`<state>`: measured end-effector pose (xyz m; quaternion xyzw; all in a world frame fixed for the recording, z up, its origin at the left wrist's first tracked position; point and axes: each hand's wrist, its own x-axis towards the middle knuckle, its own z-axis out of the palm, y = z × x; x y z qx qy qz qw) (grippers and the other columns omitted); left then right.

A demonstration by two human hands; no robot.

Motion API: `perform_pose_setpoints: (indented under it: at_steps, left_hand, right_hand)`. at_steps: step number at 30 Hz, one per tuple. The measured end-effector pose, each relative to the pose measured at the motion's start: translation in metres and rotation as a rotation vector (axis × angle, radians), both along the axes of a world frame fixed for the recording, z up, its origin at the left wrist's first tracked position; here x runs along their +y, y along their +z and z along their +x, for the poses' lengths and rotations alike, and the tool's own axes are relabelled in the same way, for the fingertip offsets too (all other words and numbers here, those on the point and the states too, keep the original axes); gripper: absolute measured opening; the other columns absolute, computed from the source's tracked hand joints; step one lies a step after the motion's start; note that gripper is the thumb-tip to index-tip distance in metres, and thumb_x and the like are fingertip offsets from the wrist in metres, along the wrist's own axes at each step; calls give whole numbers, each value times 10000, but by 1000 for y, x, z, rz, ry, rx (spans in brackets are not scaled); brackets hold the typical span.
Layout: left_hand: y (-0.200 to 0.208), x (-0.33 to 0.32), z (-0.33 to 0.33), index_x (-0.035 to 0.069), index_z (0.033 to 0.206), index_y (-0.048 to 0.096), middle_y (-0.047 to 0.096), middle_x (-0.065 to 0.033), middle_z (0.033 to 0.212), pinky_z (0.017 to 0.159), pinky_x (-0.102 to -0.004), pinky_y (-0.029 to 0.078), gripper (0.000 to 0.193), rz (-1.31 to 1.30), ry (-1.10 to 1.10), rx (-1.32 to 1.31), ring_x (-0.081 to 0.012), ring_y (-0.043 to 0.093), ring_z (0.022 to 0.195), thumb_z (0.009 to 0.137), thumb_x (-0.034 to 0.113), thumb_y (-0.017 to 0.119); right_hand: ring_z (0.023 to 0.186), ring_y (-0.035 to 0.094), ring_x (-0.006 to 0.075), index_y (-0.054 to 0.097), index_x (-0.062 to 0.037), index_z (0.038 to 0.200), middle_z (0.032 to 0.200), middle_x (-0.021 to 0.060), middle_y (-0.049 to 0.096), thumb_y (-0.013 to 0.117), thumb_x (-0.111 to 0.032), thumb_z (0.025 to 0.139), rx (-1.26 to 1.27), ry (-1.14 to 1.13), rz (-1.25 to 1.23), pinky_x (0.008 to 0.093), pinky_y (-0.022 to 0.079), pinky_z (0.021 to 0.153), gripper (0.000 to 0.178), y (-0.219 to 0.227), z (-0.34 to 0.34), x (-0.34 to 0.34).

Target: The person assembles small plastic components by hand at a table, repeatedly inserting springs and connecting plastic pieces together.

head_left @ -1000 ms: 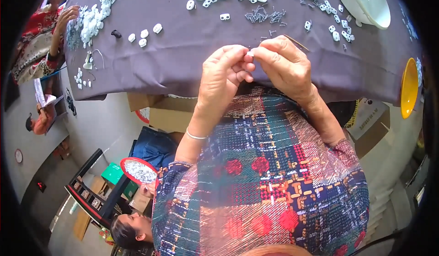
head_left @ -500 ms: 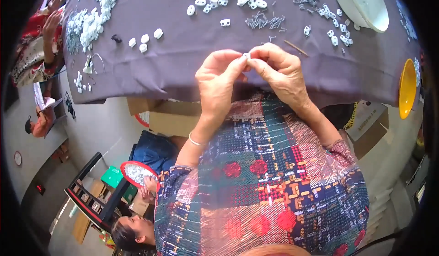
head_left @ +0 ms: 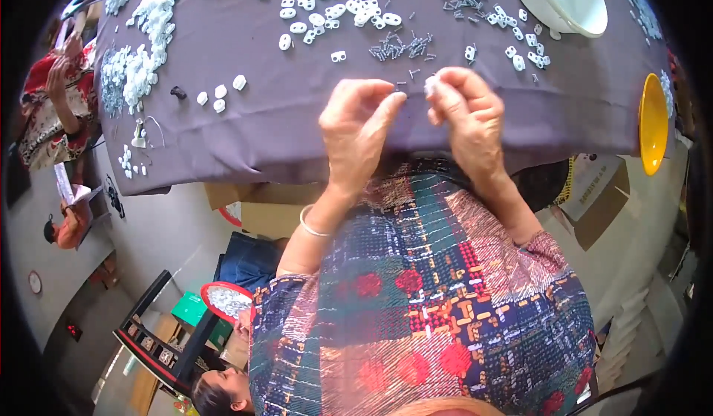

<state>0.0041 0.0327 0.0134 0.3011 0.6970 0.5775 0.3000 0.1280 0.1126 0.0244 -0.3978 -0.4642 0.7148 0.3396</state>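
My left hand (head_left: 355, 128) is above the near edge of the dark cloth, thumb and forefinger curved with their tips slightly apart. Right by those tips is a small grey screw-like pin (head_left: 402, 85); it appears to lie on the cloth, not in the fingers. A short gap to the right, my right hand (head_left: 471, 119) pinches a small white plastic piece (head_left: 431, 84), mostly covered by the fingers. Beyond both hands lies a little heap of grey pins (head_left: 401, 45). Several white two-holed plastic pieces (head_left: 362, 13) are scattered behind it.
A white bowl (head_left: 587, 18) stands at the far right, a yellow dish (head_left: 653, 122) at the right edge. White parts (head_left: 152, 37) are heaped at the left. More two-holed pieces (head_left: 531, 41) lie right. A person with a red-rimmed tray (head_left: 212, 313) is at lower left.
My hands, joined at the fingertips before, are now apart. The right one has moved rightward with the white piece. The whole view has shifted, so the table's things appear further left.
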Motion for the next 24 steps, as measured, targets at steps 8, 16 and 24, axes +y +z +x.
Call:
perform_pose_setpoints:
  at_steps: [8, 16, 24]
  left_hand:
    - [-12, 39, -7, 109, 724, 636, 553, -27, 760, 684, -336, 438, 148, -91, -174, 816, -225, 507, 771, 621, 131, 740]
    - [-17, 45, -22, 79, 745, 611, 546, -32, 761, 698, -357, 429, 152, -4, -171, 880, -264, 492, 777, 634, 82, 716]
    - [-1, 8, -28, -4, 862, 617, 638, -46, 777, 527, -190, 437, 107, 11, 59, -338, -79, 570, 615, 775, 26, 672]
  right_hand:
    - [626, 504, 60, 585, 12, 922, 778, 23, 581, 579, -42, 844, -40, 11, 105, 185, 405, 545, 95, -7, 18, 18]
    - [630, 497, 37, 591, 7, 926, 773, 9, 584, 583, -67, 847, -139, 95, 154, 168, 399, 541, 109, -13, 16, 15]
    - [643, 509, 22, 594, 2, 942, 764, -9, 593, 594, -86, 848, -212, 179, 171, 162, 409, 545, 128, -10, 7, 6]
